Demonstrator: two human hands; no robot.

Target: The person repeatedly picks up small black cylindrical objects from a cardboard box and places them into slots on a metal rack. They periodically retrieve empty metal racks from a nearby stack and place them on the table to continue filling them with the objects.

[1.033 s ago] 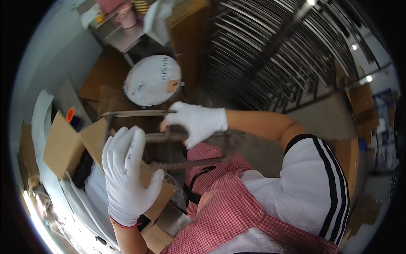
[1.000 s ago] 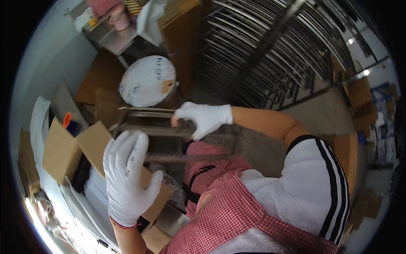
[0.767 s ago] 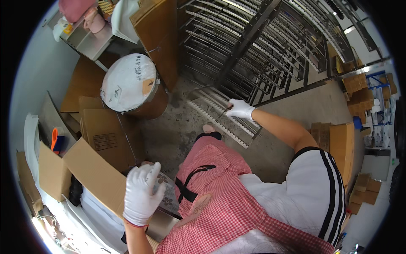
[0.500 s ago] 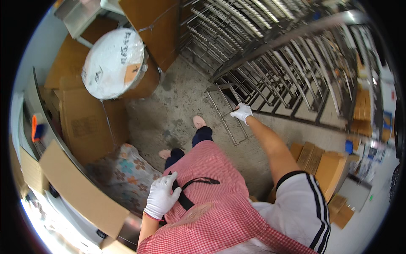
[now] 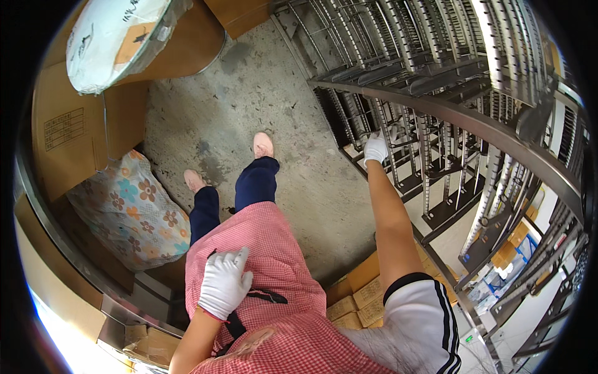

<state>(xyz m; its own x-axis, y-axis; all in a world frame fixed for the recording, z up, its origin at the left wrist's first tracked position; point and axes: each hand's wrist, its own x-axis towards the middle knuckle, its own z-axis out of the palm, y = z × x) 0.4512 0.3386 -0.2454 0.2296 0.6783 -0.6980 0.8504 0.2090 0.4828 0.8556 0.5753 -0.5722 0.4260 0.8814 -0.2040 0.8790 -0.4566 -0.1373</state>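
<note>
My right hand (image 5: 375, 148), in a white glove, reaches in among the notched bars at the near end of a dark metal rack (image 5: 408, 107). It seems closed on a metal frame (image 5: 360, 128) there; its fingertips are partly lost among the bars. My left hand (image 5: 224, 283), also in a white glove, is held in front of my red checked apron (image 5: 274, 240). Its fingers are curled together, and a thin dark tip shows beside them; what they hold is hidden. A black strap (image 5: 271, 297) lies across the apron near that hand.
A wrapped round drum (image 5: 187, 47) stands at the far left beside a large cardboard box (image 5: 78, 124). Below it lies a flowered cloth bundle (image 5: 134, 206). Several cartons (image 5: 369, 293) are at the right, near my elbow. Concrete floor (image 5: 299, 168) lies between drum and rack.
My view has turned and come closer to the rack. The notched frame that hung from my right hand over the floor is now in among the rack's bars. The left hand stays before the apron.
</note>
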